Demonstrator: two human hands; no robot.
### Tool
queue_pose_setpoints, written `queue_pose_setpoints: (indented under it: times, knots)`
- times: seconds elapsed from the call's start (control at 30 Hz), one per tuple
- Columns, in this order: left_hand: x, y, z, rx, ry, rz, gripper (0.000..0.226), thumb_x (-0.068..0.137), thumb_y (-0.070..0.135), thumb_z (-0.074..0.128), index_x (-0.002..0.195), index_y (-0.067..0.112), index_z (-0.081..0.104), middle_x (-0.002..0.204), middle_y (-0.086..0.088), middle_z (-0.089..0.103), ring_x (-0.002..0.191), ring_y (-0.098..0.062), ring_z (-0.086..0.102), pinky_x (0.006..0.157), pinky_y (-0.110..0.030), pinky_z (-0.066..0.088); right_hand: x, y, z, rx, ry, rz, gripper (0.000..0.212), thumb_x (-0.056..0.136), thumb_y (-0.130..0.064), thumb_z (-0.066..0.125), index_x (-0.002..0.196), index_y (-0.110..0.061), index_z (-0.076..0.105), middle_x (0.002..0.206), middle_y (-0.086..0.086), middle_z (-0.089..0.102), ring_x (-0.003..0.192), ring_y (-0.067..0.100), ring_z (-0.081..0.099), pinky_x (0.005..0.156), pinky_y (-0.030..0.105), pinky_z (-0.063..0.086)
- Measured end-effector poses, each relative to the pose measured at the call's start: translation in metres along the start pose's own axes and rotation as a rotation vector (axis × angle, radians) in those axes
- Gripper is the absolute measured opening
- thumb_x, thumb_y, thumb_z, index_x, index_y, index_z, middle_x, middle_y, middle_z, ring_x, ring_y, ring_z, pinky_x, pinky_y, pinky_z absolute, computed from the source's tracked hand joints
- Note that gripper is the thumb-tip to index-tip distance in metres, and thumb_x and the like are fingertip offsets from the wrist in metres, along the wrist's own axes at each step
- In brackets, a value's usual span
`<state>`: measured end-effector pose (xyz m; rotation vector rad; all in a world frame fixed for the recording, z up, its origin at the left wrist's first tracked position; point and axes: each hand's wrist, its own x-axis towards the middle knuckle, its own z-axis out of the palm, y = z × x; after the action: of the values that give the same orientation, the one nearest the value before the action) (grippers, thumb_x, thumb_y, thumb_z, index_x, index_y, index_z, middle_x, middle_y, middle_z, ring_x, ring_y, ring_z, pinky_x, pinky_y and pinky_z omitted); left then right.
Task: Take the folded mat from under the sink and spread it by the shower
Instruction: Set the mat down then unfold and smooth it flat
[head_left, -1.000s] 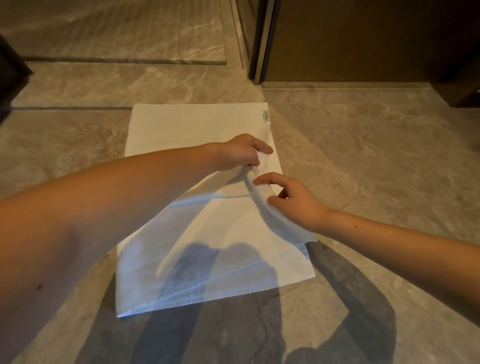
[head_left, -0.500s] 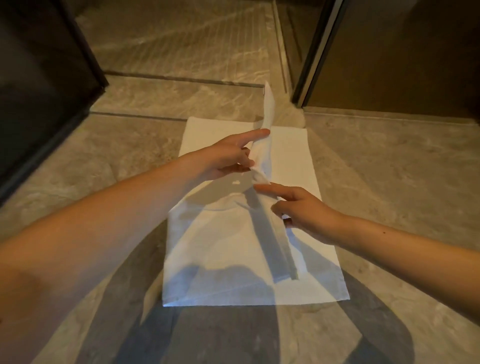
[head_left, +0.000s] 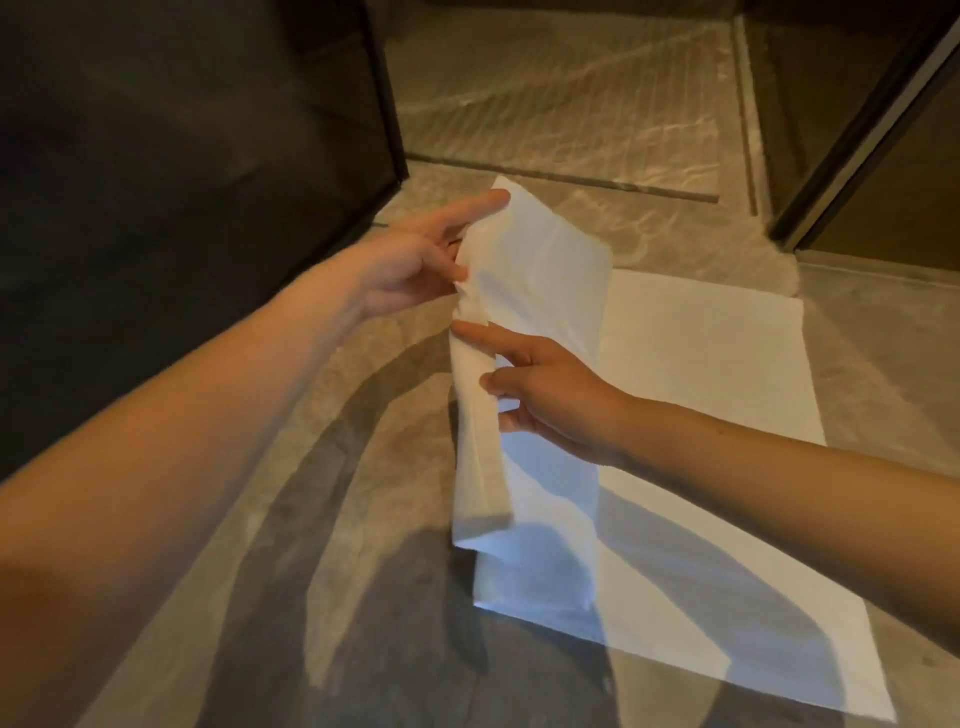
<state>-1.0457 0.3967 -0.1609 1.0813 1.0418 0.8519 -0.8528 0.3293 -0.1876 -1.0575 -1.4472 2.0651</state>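
Observation:
The white mat (head_left: 701, 395) lies partly unfolded on the stone floor, its right half flat. Its left flap (head_left: 540, 291) is lifted and swung over toward the left, standing off the floor. My left hand (head_left: 415, 265) pinches the flap's upper edge, fingers stretched along it. Just below, my right hand (head_left: 540, 389) grips the same flap's left edge between thumb and fingers. Both forearms reach in from the bottom corners.
The ribbed shower floor (head_left: 561, 88) lies beyond a raised stone threshold (head_left: 597, 182). A dark glass panel (head_left: 182, 182) stands on the left. A dark door frame (head_left: 857, 135) and brown wall rise at the right. Bare stone floor (head_left: 311, 519) lies left of the mat.
Both hands have carried the mat's top flap up and over to the left, opening it wider. The view has swung left, bringing the dark glass panel closer.

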Motion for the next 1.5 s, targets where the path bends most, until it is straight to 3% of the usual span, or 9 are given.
queue_pose_setpoints:
  times: [0.1,0.4,0.53,0.67,0.77,0.97,1.1,1.27,1.5]
  knots:
    - [-0.025,0.009,-0.043,0.000,0.083,0.034,0.071,0.085,-0.019,0.042,0.134,0.030,0.058,0.144,0.007,0.038,0.129,-0.021,0.044,0.089,-0.029,0.053,0.032,-0.007,0.036,0.014,-0.079,-0.023,0.060,0.095,0.008,0.041,0.143,-0.027,0.046,0.121,-0.027,0.046,0.107,0.027,0.061,0.077,0.031,0.056]
    - [-0.069,0.003,-0.121,0.088,0.319,-0.055,0.071,0.083,-0.018,0.045,0.127,0.035,0.063,0.146,0.004,0.035,0.129,-0.024,0.041,0.097,-0.034,0.052,0.104,0.004,0.107,-0.056,-0.174,-0.024,0.062,0.094,0.008,0.042,0.146,-0.025,0.042,0.156,-0.008,0.026,0.101,0.022,0.055,0.084,0.034,0.054]
    - [-0.078,-0.003,-0.137,0.144,0.466,-0.094,0.074,0.082,-0.019,0.042,0.129,0.035,0.061,0.145,0.004,0.036,0.127,-0.023,0.041,0.082,-0.027,0.056,0.128,0.010,0.133,-0.051,-0.196,-0.002,0.063,0.094,0.009,0.041,0.146,-0.026,0.039,0.157,-0.006,0.025,0.105,0.023,0.051,0.077,0.029,0.055]
    - [-0.077,-0.021,-0.145,0.333,0.568,-0.190,0.073,0.086,-0.018,0.042,0.137,0.033,0.052,0.153,0.005,0.030,0.141,-0.029,0.029,0.098,-0.034,0.050,0.144,0.031,0.151,-0.070,-0.155,0.011,0.064,0.091,0.010,0.039,0.144,-0.026,0.042,0.139,-0.010,0.036,0.108,0.022,0.055,0.065,0.020,0.057]
    - [-0.075,-0.032,-0.147,0.326,0.594,-0.205,0.071,0.088,-0.017,0.041,0.141,0.031,0.048,0.156,0.004,0.027,0.141,-0.030,0.030,0.087,-0.027,0.056,0.153,0.044,0.160,-0.043,-0.096,0.017,0.063,0.091,0.011,0.038,0.144,-0.024,0.043,0.129,-0.008,0.040,0.099,0.017,0.055,0.056,0.017,0.055]
    - [-0.068,-0.059,-0.149,0.360,0.618,-0.314,0.058,0.093,-0.011,0.047,0.144,0.016,0.044,0.152,-0.007,0.036,0.132,-0.025,0.043,0.099,-0.034,0.047,0.169,0.068,0.160,-0.006,0.079,0.198,0.065,0.093,0.011,0.038,0.149,-0.020,0.034,0.148,0.008,0.040,0.119,0.034,0.053,0.086,0.040,0.055]
    - [-0.068,-0.079,-0.148,0.595,0.483,-0.396,0.047,0.100,0.004,0.044,0.146,0.012,0.039,0.154,-0.004,0.034,0.137,-0.024,0.039,0.095,-0.024,0.042,0.166,0.072,0.144,0.012,0.168,0.327,0.062,0.093,0.008,0.039,0.147,-0.022,0.039,0.139,0.015,0.050,0.113,0.036,0.058,0.066,0.032,0.057]
    - [-0.048,-0.083,-0.141,1.386,0.588,-0.346,0.037,0.098,0.013,0.045,0.133,0.014,0.054,0.146,-0.007,0.044,0.129,-0.033,0.043,0.104,-0.043,0.039,0.152,0.064,0.100,-0.404,0.271,0.071,0.037,0.091,-0.003,0.047,0.125,-0.008,0.062,0.124,0.016,0.062,0.113,0.033,0.059,0.102,0.038,0.045]
    - [-0.014,-0.127,-0.035,1.607,0.290,0.100,0.056,0.102,0.035,0.030,0.155,0.023,0.015,0.163,0.004,0.008,0.150,-0.021,0.005,0.119,-0.039,-0.002,0.096,0.085,-0.002,-1.034,0.581,-0.150,0.048,0.100,-0.017,0.038,0.148,-0.008,0.036,0.154,0.010,0.034,0.142,0.024,0.031,0.114,0.032,0.026]
